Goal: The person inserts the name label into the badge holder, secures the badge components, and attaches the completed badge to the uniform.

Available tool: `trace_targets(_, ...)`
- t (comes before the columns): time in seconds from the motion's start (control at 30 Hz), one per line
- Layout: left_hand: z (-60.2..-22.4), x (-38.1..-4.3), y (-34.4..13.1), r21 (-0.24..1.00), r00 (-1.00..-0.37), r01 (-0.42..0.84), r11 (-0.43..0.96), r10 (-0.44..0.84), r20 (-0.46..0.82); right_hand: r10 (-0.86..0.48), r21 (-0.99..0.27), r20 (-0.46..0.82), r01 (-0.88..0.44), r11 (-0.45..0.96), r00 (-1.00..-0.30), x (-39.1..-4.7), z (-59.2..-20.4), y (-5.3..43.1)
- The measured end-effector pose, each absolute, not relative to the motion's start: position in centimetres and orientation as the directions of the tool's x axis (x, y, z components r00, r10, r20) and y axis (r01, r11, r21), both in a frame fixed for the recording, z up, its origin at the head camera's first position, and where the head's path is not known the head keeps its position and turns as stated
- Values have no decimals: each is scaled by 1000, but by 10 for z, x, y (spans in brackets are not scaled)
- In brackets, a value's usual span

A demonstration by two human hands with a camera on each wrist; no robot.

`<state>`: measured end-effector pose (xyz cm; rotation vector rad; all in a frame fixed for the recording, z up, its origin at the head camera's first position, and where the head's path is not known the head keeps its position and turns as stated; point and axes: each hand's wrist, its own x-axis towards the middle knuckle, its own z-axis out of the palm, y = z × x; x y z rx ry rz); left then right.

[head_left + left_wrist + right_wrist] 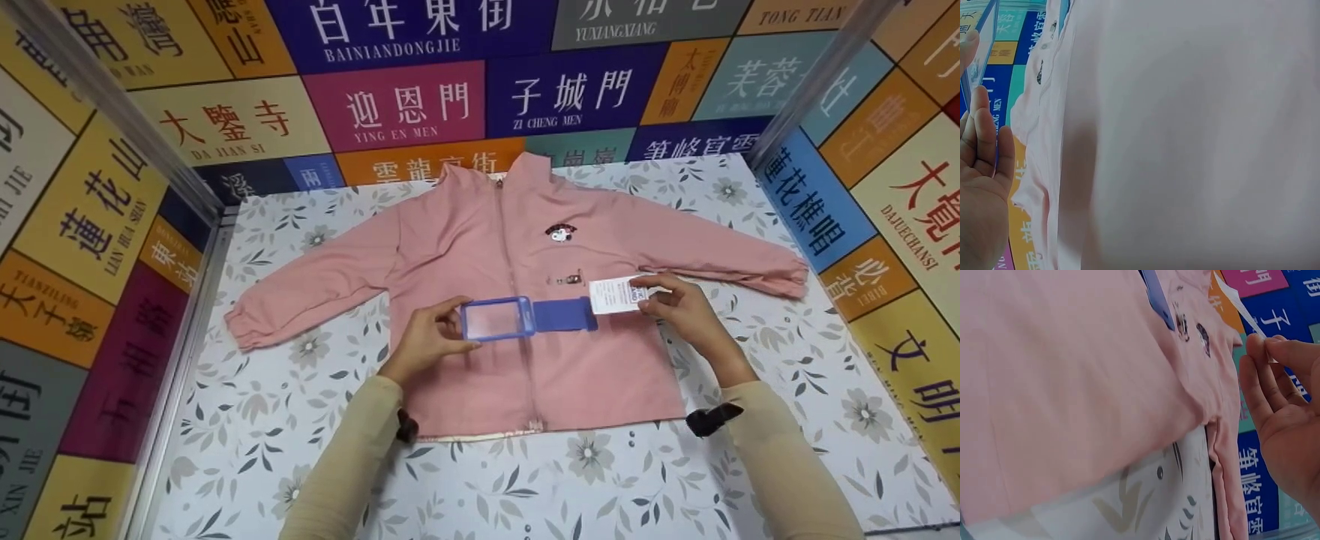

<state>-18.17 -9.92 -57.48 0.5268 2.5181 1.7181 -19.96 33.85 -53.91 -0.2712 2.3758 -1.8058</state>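
In the head view my left hand [426, 336] pinches a clear card holder with a blue frame [527, 316] by its left end, above a pink zip jacket [465, 390]. My right hand [684, 309] pinches a white printed card [616, 295] by its right edge. Between the two, a flat blue piece [562, 315] lies over the jacket front. A small metal clip [574, 277] rests on the jacket just above that piece. The left wrist view shows the holder [985, 50] edge-on between thumb and fingers. Seen from the right wrist, the card [1241, 312] is tilted up.
The jacket lies spread with both sleeves out, a small cartoon patch [559, 233] on its chest. Beneath it is a white table [592, 487] with a leaf and flower print. Panels with large lettering [405, 105] rise at the back and both sides.
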Motion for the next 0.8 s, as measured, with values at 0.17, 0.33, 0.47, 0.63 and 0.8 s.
trace_targets(0.17,-574,-182,-97,918,-939,245,312,311,145,-246,-969,-26,-36,243,-969,-198,-535,322)
trace_targets(0.33,-574,-182,-95,917,-938,249,310,312,150,-266,-975,-36,-25,221,-963,-197,-531,305)
trace_targets(0.47,-573,-182,-95,913,-939,247,326,313,142,-294,-983,-37,-17,180,-955,-196,-529,291)
trace_targets(0.63,-572,-181,-94,912,-941,234,336,316,125,-338,-991,-44,-2,135,-940,-195,-529,275)
trace_targets(0.8,-571,-181,-92,916,-939,237,325,320,129,-370,-993,-33,-10,114,-929,-194,-531,265)
